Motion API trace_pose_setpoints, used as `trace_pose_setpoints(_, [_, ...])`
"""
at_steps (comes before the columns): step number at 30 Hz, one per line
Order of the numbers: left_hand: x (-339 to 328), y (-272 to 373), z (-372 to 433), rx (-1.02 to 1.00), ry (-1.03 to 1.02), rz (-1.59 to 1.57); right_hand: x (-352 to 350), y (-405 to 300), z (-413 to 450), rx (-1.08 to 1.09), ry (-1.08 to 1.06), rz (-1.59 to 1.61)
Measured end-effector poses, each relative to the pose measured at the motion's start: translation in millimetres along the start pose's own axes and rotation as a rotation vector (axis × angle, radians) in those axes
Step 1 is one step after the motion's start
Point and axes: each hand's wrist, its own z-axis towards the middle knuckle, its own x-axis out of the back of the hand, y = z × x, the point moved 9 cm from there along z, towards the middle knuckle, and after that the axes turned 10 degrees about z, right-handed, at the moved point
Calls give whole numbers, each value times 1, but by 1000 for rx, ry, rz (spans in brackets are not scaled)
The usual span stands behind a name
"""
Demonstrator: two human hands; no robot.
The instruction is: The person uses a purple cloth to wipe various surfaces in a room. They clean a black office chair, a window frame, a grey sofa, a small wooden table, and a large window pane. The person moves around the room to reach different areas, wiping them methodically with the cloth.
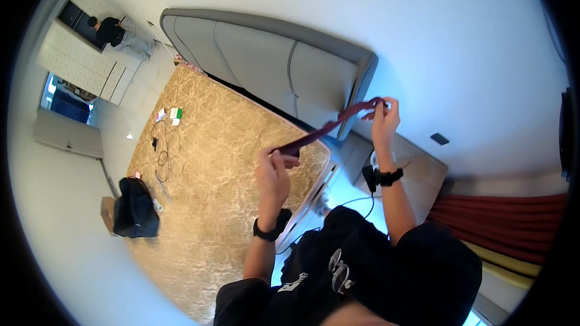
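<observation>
A dark maroon strip of cloth (324,130) is stretched between my two hands, in front of the mattress corner and the headboard. My left hand (274,174) grips its lower left end, fingers closed on the fabric. Its upper right end is pinched in my right hand (385,120), with a short piece of the cloth hanging beside the fingers. Each wrist wears a black band. The cloth is raised above the golden patterned mattress (217,145); whether it is folded I cannot tell.
A grey upholstered headboard (267,61) stands against the wall. On the mattress lie a black bag (136,208), a cable (166,145) and small boxes (176,114). A bedside cabinet (419,172) and red curtain (503,222) are at right. Another person (111,31) stands far left.
</observation>
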Motion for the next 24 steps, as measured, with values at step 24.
trace_pose_setpoints(24, [-268,42,240,-1086,-54,245,-80,31,102,586,81,-694])
